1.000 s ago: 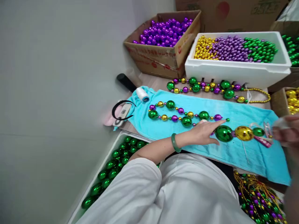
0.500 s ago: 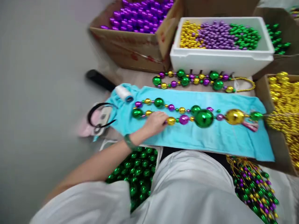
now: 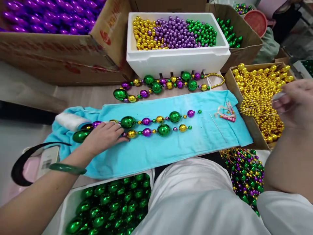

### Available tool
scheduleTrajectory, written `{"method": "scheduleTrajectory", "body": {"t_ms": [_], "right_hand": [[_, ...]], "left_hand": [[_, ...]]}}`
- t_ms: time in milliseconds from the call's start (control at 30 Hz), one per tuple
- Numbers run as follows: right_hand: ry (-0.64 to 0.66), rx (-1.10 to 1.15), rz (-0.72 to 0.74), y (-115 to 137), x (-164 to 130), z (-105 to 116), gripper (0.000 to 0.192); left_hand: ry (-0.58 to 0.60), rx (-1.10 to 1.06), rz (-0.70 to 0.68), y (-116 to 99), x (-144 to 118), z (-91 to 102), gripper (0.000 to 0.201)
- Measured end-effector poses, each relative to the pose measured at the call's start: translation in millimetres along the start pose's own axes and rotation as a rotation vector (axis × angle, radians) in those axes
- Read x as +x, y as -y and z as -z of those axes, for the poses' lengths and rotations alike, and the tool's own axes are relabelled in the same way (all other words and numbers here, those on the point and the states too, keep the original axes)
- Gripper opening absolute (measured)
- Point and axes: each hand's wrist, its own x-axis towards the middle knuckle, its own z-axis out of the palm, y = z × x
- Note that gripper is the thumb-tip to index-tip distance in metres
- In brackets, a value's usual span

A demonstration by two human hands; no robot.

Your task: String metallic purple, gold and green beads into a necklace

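A string of green, gold and purple beads (image 3: 163,130) lies doubled in two rows on a turquoise towel (image 3: 156,153). My left hand (image 3: 104,135) is closed over the rows near their left end, hiding some beads. On the right, my right hand (image 3: 293,98) is raised over the gold beads, somewhat blurred, its fingers pinched on a thin pale thread (image 3: 254,112). The thread runs back toward the beads. A long thin needle (image 3: 218,127) lies on the towel beside a small pink patterned item (image 3: 228,112). A white thread spool (image 3: 70,121) rests at the towel's left end.
Behind the towel lies a beaded necklace (image 3: 156,87), then a white foam box (image 3: 178,58) of small beads. Cardboard boxes hold purple beads (image 3: 49,16) and gold beads (image 3: 264,98). Large green beads (image 3: 110,202) fill a tray near my lap; strung beads (image 3: 246,176) hang at right.
The view has swung right and closer. My left hand still covers the bead string, with both rows now straighter. My right hand has come into view with the thread.
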Motion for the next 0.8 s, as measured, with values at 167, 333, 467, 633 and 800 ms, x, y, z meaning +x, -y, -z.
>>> {"method": "scheduleTrajectory", "body": {"t_ms": [167, 333, 467, 633, 800], "right_hand": [[0.33, 0.103, -0.186, -11, -39, -58, 0.007], [0.637, 0.166, 0.032, 1, -88, -136, 0.011], [0.675, 0.17, 0.172, 7, -94, -167, 0.013], [0.581, 0.089, 0.035, -23, -69, -156, 0.016], [0.551, -0.653, 0.105, -66, -33, -141, 0.028]], "left_hand": [[-0.134, 0.108, -0.084, -29, 19, 3.3, 0.038], [-0.326, -0.371, 0.029, -149, 67, -12.4, 0.032], [-0.074, -1.335, 0.177, -224, 102, -46.8, 0.043], [-0.009, -1.517, 0.391, -232, 108, -73.1, 0.022], [-0.02, -0.753, 0.227, -227, 99, -76.7, 0.019]]}}
